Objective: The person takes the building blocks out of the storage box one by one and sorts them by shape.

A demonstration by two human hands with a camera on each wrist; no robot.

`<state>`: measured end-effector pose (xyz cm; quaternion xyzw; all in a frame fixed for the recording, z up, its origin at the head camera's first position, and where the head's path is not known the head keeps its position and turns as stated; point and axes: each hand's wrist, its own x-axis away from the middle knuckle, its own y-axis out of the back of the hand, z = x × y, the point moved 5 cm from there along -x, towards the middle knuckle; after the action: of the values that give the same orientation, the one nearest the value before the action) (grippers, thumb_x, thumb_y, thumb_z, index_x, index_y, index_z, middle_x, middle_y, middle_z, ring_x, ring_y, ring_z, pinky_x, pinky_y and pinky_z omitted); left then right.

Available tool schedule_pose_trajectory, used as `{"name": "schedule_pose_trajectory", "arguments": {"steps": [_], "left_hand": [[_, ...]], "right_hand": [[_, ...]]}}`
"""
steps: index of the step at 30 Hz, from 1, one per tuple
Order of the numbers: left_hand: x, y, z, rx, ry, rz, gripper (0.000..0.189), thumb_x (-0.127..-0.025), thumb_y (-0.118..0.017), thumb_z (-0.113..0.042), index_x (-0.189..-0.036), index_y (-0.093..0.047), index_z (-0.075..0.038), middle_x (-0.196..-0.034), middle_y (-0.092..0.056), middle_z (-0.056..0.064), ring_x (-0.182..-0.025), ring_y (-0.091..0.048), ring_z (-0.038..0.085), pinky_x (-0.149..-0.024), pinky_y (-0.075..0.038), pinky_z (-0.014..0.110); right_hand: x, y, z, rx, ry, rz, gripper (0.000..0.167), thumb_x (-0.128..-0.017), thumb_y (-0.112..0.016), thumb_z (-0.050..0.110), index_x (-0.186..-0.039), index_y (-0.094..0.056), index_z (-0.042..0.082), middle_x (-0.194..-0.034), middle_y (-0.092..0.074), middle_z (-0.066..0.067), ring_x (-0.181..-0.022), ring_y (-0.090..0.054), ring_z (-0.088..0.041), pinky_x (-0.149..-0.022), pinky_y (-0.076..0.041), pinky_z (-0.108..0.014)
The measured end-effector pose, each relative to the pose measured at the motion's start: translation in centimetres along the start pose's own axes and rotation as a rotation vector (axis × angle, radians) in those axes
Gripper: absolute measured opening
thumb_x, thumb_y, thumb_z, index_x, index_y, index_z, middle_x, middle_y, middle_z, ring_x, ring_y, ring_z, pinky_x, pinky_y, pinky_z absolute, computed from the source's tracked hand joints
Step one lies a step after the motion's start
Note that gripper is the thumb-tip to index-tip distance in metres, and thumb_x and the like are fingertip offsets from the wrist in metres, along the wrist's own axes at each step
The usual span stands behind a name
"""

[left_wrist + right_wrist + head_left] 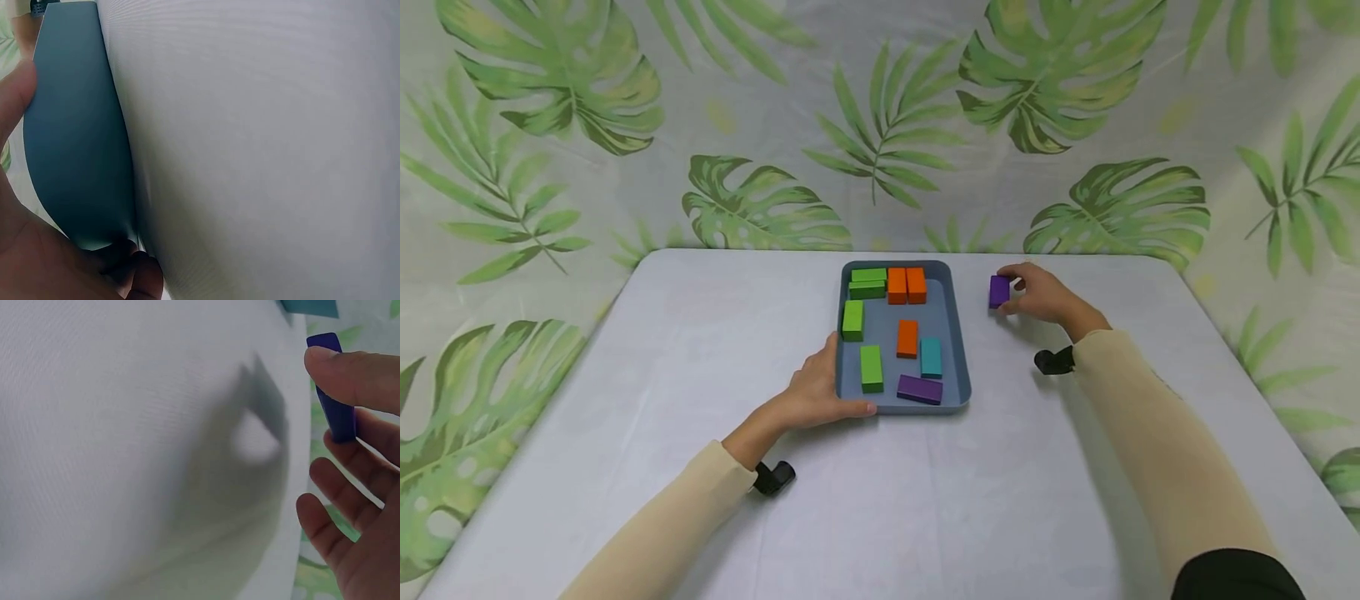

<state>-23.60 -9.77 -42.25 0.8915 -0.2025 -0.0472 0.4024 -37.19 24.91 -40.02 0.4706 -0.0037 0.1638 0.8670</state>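
Note:
A grey-blue tray (957, 358) lies in the middle of the white table. My left hand (814, 390) grips its near left corner, thumb along the front side and fingers on the left side. In the left wrist view the thumb (17, 94) and curled fingertips (149, 275) meet the tray wall (78, 125). To the right of the tray, my right hand (1037, 293) pinches a purple block (999, 292) between thumb and fingers. The right wrist view shows this block held by its two ends, with the other fingers spread loosely apart.
Inside the tray are several green blocks (871, 369), three orange blocks (907, 339), a teal block (931, 357) and a purple block (919, 389) lying slantwise near the front. A leaf-patterned cloth (880, 125) hangs behind the table (1000, 500).

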Motion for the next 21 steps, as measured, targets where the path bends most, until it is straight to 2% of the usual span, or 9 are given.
{"name": "schedule_pose_trajectory", "arguments": {"steps": [7,21], "left_hand": [[-0.1,0.0,0.0,0.001,-0.009,0.003,0.119,-0.074,-0.083,-0.047,-0.157,-0.008,-0.007,-0.154,-0.040,0.017,-0.132,-0.046,0.038,-0.101,-0.039,0.065],[-0.1,0.2,-0.1,-0.005,-0.020,0.016,0.120,-0.074,-0.082,-0.048,-0.157,-0.008,-0.005,-0.152,-0.042,0.018,-0.132,-0.047,0.037,-0.102,-0.041,0.063]], "right_hand": [[-0.6,-1.0,-0.6,-0.024,-0.005,0.003,0.073,-0.084,-0.074,0.011,-0.147,-0.040,0.000,-0.152,-0.038,-0.026,-0.134,-0.041,-0.045,-0.111,-0.033,-0.058],[-1.0,-1.2,-1.5,0.012,-0.002,0.006,0.072,-0.082,-0.072,0.010,-0.146,-0.041,-0.001,-0.148,-0.040,-0.028,-0.128,-0.044,-0.045,-0.109,-0.035,-0.058]]}}
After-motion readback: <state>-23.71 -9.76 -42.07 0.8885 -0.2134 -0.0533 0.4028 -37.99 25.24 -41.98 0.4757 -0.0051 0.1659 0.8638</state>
